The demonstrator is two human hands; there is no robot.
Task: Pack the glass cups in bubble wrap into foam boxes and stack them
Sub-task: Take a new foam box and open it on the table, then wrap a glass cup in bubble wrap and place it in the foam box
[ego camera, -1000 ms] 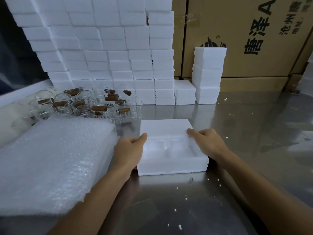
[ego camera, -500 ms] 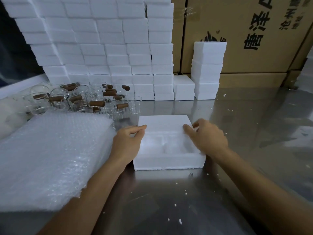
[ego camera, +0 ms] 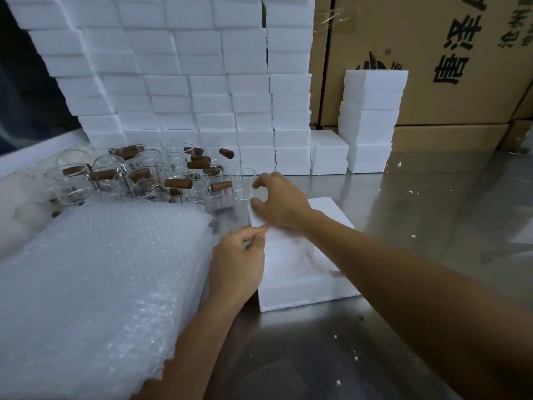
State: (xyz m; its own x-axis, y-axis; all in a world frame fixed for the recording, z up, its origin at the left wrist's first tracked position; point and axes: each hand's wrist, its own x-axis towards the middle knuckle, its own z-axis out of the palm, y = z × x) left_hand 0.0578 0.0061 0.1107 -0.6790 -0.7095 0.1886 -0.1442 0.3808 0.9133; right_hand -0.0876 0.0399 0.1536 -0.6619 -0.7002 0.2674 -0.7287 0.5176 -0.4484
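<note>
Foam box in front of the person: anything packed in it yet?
Empty as far as visible: the foam box shows only bare white recesses, though the right hand and forearm cover part.

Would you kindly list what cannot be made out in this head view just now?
- Foam box cavities: crossed by the right forearm and washed out by glare.
- Left hand: fingers curled at the box's edge; whether they pinch anything is unclear.
- Right hand: reaches toward a glass cup; contact cannot be judged.
- Number of cups: clear glass overlaps.
- Carton lettering: cut off by the top edge.
- Bubble wrap sheet count: layers blend together.
</note>
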